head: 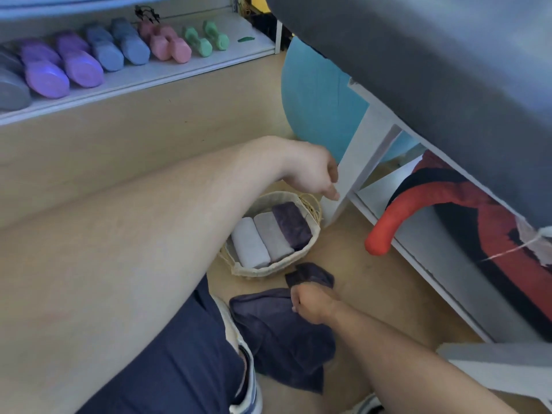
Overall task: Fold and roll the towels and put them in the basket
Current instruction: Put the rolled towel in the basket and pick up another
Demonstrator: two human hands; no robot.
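Pale wood flooring (373, 279) runs under you, with a white shelf (179, 70) along the far left carrying a row of dumbbells (119, 46) in grey, purple, blue, pink and green. On the right, a grey padded table (433, 70) overhangs the scene on a white frame (355, 162), with a teal ball (313, 100) behind it and a red-and-black item (478, 222) stored on the rack beneath, its red end poking out toward the floor.

Your basket (298, 265), woven and lined, sits on the floor just left of the frame's leg. It holds three rolled towels side by side: a white towel (249, 243), a grey towel (273, 234) and a purple towel (291, 221) at the far right.

Your left hand (313, 171) hangs above the basket, fingers loosely curled, holding nothing; its fingertips sit right by the white frame leg, though contact isn't clear.

Your right hand (313, 303) is fisted tightly around a bunched part of the dark towel (277, 333), which lies crumpled on the floor just near of the basket, beside your shoe (239, 339).
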